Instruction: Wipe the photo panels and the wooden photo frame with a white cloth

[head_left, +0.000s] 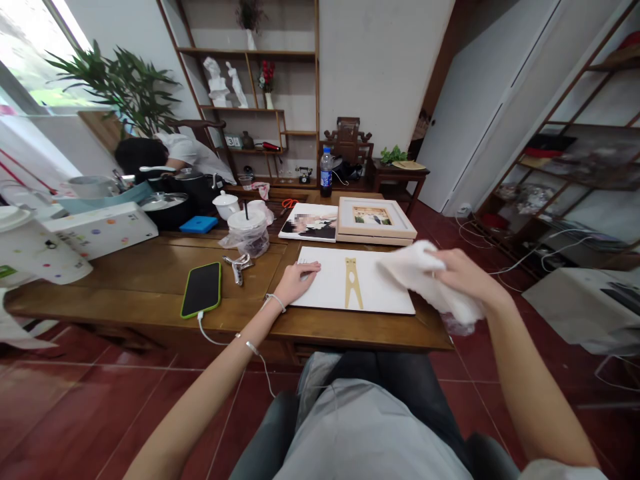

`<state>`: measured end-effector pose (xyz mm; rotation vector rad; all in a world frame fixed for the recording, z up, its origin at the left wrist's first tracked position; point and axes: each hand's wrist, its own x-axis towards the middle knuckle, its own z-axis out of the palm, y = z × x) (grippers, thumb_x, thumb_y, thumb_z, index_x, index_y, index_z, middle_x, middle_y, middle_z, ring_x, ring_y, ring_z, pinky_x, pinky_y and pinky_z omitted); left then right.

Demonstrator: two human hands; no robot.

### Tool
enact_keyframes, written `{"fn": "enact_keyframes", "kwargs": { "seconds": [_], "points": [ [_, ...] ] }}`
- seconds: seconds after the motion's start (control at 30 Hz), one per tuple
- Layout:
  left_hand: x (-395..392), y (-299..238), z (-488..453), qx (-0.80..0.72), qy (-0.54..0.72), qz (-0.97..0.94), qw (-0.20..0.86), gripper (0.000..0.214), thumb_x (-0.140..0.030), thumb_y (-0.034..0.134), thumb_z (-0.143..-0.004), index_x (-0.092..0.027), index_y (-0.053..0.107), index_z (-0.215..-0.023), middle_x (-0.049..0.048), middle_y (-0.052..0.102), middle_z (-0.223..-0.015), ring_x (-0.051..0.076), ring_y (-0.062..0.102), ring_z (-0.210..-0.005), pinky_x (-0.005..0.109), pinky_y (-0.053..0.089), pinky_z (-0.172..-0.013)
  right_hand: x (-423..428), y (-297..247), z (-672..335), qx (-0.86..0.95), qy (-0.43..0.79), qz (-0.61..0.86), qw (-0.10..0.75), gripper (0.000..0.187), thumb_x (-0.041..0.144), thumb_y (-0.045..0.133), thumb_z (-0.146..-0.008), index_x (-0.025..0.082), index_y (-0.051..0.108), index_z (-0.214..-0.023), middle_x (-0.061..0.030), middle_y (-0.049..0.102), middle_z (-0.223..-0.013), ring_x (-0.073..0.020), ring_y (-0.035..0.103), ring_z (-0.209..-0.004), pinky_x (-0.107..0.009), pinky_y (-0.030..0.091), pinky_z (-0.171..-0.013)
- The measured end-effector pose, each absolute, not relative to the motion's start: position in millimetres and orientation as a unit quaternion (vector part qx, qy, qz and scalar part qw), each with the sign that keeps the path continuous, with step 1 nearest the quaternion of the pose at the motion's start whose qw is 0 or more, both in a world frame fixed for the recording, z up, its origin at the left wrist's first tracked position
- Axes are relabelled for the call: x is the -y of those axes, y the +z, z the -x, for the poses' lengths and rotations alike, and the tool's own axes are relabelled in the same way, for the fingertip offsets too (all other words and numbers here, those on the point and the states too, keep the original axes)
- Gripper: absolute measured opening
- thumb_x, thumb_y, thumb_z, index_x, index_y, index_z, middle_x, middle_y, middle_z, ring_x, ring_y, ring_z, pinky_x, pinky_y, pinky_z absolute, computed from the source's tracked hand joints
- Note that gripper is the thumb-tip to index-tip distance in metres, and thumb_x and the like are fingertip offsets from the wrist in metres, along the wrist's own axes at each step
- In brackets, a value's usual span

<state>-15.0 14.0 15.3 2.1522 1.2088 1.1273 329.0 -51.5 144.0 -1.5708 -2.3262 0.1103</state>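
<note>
A white board (330,283) lies flat on the wooden table (150,277) before me, with a tan stand piece (353,283) on its middle. My left hand (295,280) rests on the board's left edge, fingers flat and stretched out. My right hand (463,273) is closed on a white cloth (415,267), held over the board's right end. Behind the board lie a light wooden picture frame (375,218) and a printed photo (310,223).
A black phone in a green case (202,289) lies left of the board with a white cable (220,340) hanging off the table. Nearby: metal clip (239,265), plastic cup in a bag (249,233), water bottle (326,173), boxes (100,230). A person (150,153) bends at the far left.
</note>
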Motion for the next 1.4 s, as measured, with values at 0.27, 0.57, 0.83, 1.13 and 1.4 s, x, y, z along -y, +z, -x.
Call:
{"fn": "enact_keyframes", "kwargs": {
  "seconds": [0.27,0.57,0.83,1.13,1.4],
  "points": [
    [-14.9,14.0,15.7,-0.44,0.4,-0.777,0.206,0.023,-0.023,0.051,-0.078,-0.021,0.069,-0.092,0.0039,0.068,-0.104,0.02,0.06,-0.104,0.042,0.032,-0.105,-12.5,71.0,-297.4,0.879,-0.065,0.45,0.144,0.052,0.002,0.041,-0.058,0.013,0.058,-0.106,-0.0147,0.045,-0.132,-0.0276,0.029,-0.129,-0.05,0.018,-0.105],
    [-15.4,12.4,15.6,-0.432,0.409,-0.776,0.209,0.023,-0.024,0.052,-0.078,-0.021,0.069,-0.093,0.0036,0.067,-0.105,0.02,0.06,-0.104,0.04,0.035,-0.103,33.1,65.4,-280.7,0.898,0.009,0.434,0.065,0.053,0.004,0.041,-0.062,0.014,0.057,-0.111,-0.0151,0.045,-0.132,-0.0244,0.026,-0.131,-0.047,0.017,-0.107],
    [-15.0,14.1,15.3,-0.43,0.408,-0.78,0.201,0.023,-0.023,0.052,-0.078,-0.021,0.07,-0.092,0.0029,0.068,-0.104,0.019,0.061,-0.103,0.038,0.038,-0.101,93.7,89.5,-272.7,0.888,0.068,0.451,0.054,0.05,0.005,0.04,-0.066,0.025,0.058,-0.108,-0.0078,0.057,-0.117,-0.0252,0.047,-0.114,-0.038,0.034,-0.095],
    [-14.0,15.3,15.5,-0.431,0.405,-0.779,0.21,0.023,-0.023,0.051,-0.078,-0.02,0.069,-0.092,0.0049,0.067,-0.106,0.019,0.06,-0.104,0.038,0.038,-0.101,29.4,71.4,-239.3,0.831,0.103,0.5,0.22,0.042,0.009,0.036,-0.075,0.021,0.054,-0.111,-0.0055,0.061,-0.111,-0.0252,0.055,-0.1,-0.036,0.039,-0.086],
    [-13.4,15.9,15.4,-0.436,0.401,-0.777,0.215,0.023,-0.022,0.051,-0.078,-0.021,0.069,-0.093,0.004,0.067,-0.106,0.02,0.059,-0.105,0.041,0.034,-0.104,-23.3,53.9,-219.3,0.888,0.017,0.448,0.099,0.053,0.01,0.045,-0.067,0.02,0.052,-0.118,-0.0101,0.046,-0.132,-0.032,0.012,-0.134,-0.065,-0.004,-0.098]
  ]
}}
